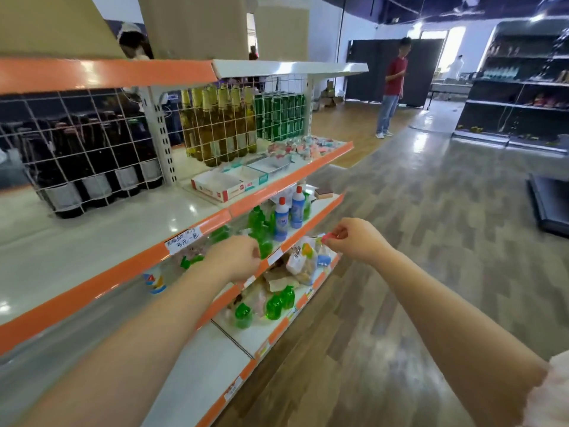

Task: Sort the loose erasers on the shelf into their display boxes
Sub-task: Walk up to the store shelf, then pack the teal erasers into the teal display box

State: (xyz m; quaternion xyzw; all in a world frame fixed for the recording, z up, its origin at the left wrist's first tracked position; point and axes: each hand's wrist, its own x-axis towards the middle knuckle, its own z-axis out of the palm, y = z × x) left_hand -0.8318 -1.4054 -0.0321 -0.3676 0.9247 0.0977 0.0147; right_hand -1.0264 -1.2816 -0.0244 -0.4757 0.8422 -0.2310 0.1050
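Head view showed both arms reaching out beside a shop shelf (pixel 320 161) with orange edges. The right hand (pixel 357 240) pinched a small pink eraser (pixel 327 238) between its fingertips, out in the air past the shelf's front edge. The left hand (pixel 237 257) was curled into a loose fist near the orange strip below — whether it held anything could not be told.

The pile of loose erasers (pixel 303 146) lay on the white shelf higher up and farther away, well apart from both hands. Just beside the pile, closer to the camera, sat the display boxes (pixel 243 180) — a row of low open boxes, one with red sides (pixel 218 186). Behind them stood yellow bottles (pixel 215 124) and green cans (pixel 280 115) behind a wire grid. Green and blue bottles (pixel 281 218) stood on the lower shelf near the hands.
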